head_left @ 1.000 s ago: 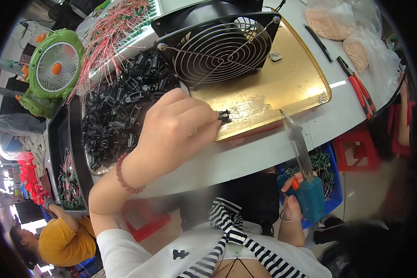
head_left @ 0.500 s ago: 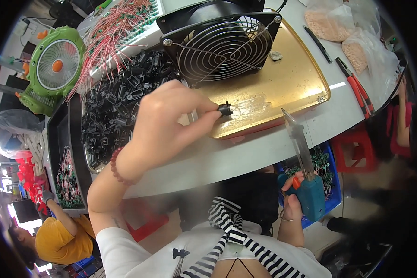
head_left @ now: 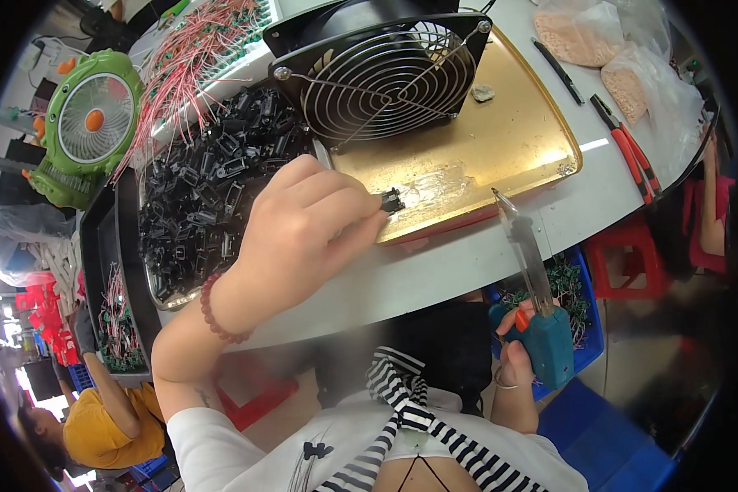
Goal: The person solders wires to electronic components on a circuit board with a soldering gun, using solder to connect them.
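Observation:
My left hand (head_left: 303, 221) pinches a small black plastic part (head_left: 392, 201) between thumb and fingers, over the near left edge of a gold metal tray (head_left: 517, 115). A patch of clear, shiny residue marks the tray beside the part. Lower on the right, my right hand (head_left: 517, 361) is wrapped round a teal soldering gun (head_left: 549, 348) with a red trigger. The gun's tip points up and away, at the tray's near rim. To the left of my left hand, a heap of similar black plastic parts (head_left: 193, 180) fills a shallow tray.
A black fan with a wire guard (head_left: 398, 94) stands on the gold tray. Red wires (head_left: 197, 57) lie behind the heap; a green fan (head_left: 94, 123) is at left. Red-handled pliers (head_left: 631, 156), a black pen (head_left: 558, 70) and plastic bags (head_left: 582, 33) lie at right. A blue bin (head_left: 589, 344) sits below.
The black part in my left hand has turned and shifted slightly left. My right hand and the soldering gun have barely moved. A blue surface now shows at the lower right.

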A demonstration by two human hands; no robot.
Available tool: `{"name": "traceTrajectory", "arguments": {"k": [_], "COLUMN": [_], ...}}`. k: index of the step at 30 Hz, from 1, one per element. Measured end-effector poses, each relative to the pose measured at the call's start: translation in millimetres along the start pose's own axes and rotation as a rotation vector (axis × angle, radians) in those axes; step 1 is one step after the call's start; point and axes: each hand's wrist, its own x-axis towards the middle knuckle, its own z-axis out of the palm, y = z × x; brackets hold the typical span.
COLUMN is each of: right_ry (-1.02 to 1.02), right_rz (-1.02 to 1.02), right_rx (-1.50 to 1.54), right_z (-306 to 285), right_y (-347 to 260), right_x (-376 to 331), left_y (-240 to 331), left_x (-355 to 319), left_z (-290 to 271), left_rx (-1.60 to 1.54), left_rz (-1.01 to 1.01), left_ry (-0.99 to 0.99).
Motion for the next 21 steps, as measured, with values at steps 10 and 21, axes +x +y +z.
{"name": "traceTrajectory", "arguments": {"k": [10,21], "right_ry": [0.036,-0.241], "right_rz": [0.005,-0.33], "right_rx": [0.057,-0.141], "right_z": [1,-18], "right_y": [-3,-8], "right_x": [-1,32], "left_y": [-32,-33], "left_x": [-27,-37], "left_z": [-33,-14], "left_rx": [0.24,0.374], "left_rz": [-0.343,-0.314], "left_ry": [-0.008,-0.045]}}
